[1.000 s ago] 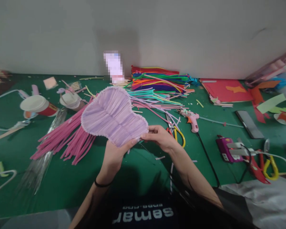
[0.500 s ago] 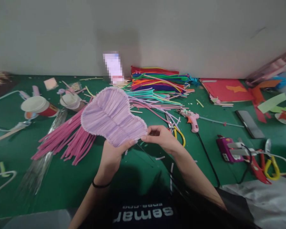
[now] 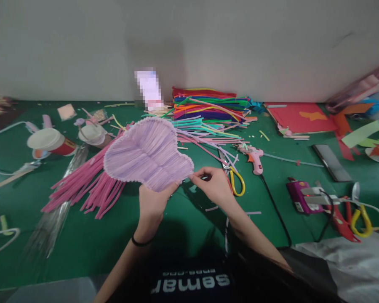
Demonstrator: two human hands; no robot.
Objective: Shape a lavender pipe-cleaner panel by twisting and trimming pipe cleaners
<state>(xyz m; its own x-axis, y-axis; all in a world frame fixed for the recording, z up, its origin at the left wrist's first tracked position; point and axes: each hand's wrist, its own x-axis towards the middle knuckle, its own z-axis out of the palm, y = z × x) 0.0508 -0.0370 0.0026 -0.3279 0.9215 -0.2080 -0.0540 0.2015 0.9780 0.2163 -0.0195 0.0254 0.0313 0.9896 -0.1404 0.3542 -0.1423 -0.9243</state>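
A lilac wing-shaped piece (image 3: 145,153), made of pipe cleaners laid side by side with a fuzzy border, is held above the table. My left hand (image 3: 156,202) grips its lower edge, thumb in front and the other fingers hidden behind. At the narrow right end, my right hand (image 3: 213,183) is closed, thumb and forefinger pinched at the border. Whether a thin wire is also between those fingertips is too small to tell. Yellow-handled scissors (image 3: 238,183) lie just right of my right hand. Behind the piece is a bundle of pink pipe cleaners (image 3: 78,181).
Multicoloured pipe cleaners (image 3: 208,107) are piled by the wall, near a blurred upright phone (image 3: 150,90). To the right are a pink glue gun (image 3: 255,160), a dark phone (image 3: 331,163), a purple power block (image 3: 300,195) and pliers (image 3: 360,214). Paper cups (image 3: 52,141) stand left.
The lilac piece has shifted slightly left and turned a little. My right hand has moved slightly down, still pinching at its right end. The thin dark wire below it no longer shows clearly.
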